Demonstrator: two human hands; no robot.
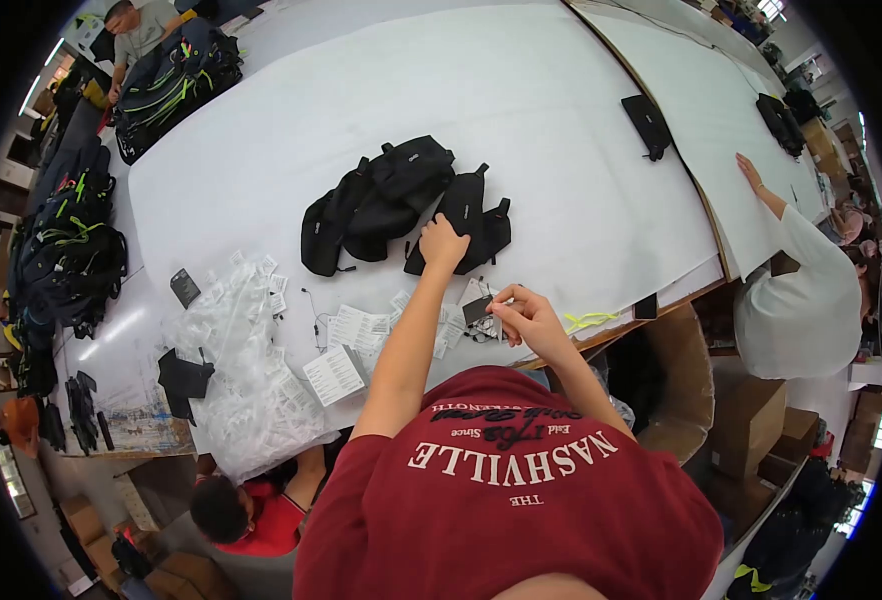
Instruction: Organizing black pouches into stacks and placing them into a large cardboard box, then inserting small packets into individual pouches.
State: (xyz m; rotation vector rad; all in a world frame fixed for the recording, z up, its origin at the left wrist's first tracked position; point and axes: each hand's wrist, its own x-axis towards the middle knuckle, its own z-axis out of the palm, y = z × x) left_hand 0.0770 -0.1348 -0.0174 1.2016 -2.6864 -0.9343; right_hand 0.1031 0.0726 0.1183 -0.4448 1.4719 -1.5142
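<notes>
My left hand (pixel 444 243) reaches forward with its fingers closed on the near end of a black zip pouch (pixel 459 205). That pouch lies at the right of a heap of similar black pouches (pixel 376 200). Close to my body, my right hand (pixel 527 316) is pinched on a small dark hang tag (pixel 477 309); its fingertips are at the tag's right edge. More tags and thin strings lie under and beside that hand. Left of it, a stack of white printed cards (pixel 335 376) and loose printed slips (pixel 358 328) rest near my left forearm.
Clear plastic bags (pixel 246 370) are piled at the left. Dark backpacks (pixel 71 235) line the far left. A black pouch (pixel 647 127) lies near the table's right divider. A yellow-green strap (pixel 591 320) and a dark phone-like slab (pixel 646 307) lie by the edge. Other people work nearby.
</notes>
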